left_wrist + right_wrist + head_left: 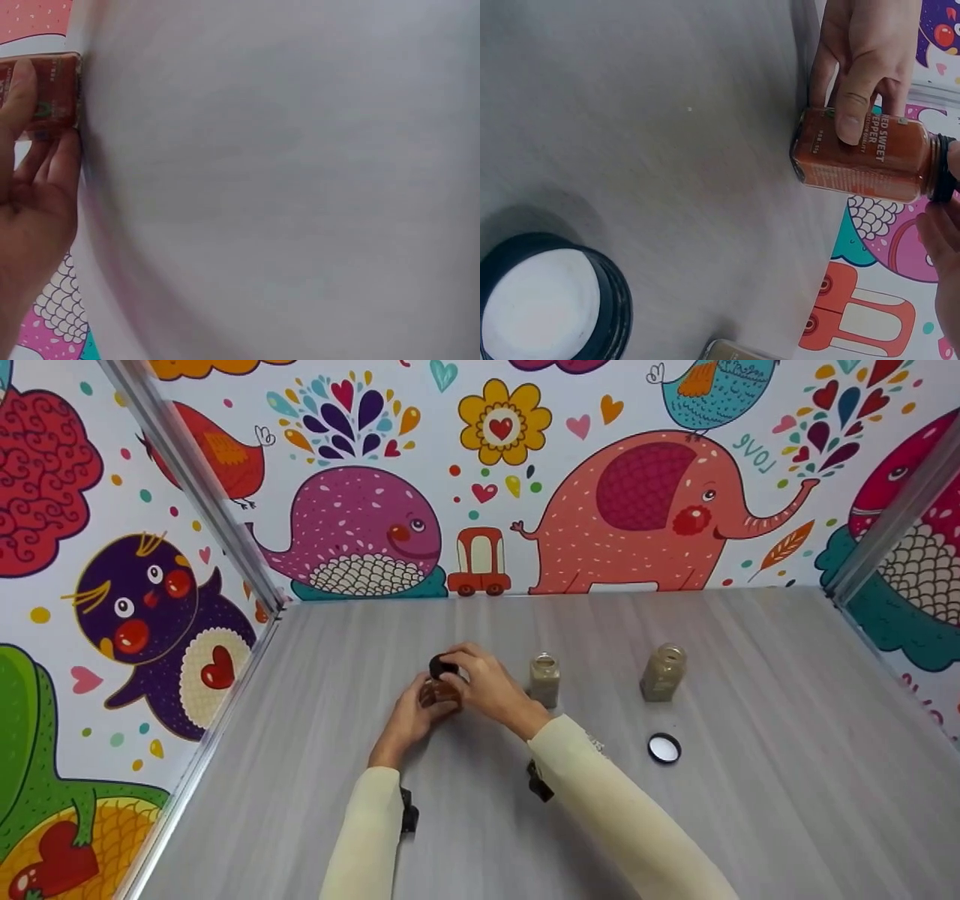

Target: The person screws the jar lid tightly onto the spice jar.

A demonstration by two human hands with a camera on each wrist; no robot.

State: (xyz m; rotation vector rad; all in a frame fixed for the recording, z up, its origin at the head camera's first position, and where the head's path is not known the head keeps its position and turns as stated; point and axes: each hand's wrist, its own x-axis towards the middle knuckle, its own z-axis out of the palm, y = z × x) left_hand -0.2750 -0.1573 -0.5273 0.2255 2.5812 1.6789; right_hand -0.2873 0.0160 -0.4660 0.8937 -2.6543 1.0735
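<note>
A glass spice jar (442, 695) of reddish powder, labelled red sweet pepper, stands upright on the table. My left hand (409, 720) grips it low down, with the thumb (853, 116) across its label. At the jar's neck sits a black lid (439, 666), which my right hand (487, 684) pinches from above. In the left wrist view, only the lower part of the jar (56, 90) shows between the left hand's thumb and fingers. The right wrist view cuts off most of the right hand (945, 247).
Two lidless glass jars of pale powder stand to the right, one jar (544, 682) beside my right wrist and another jar (664, 675) farther off. A black lid (664, 748) lies white side up before the farther jar. Printed panels (495, 495) border the grey table (780, 780).
</note>
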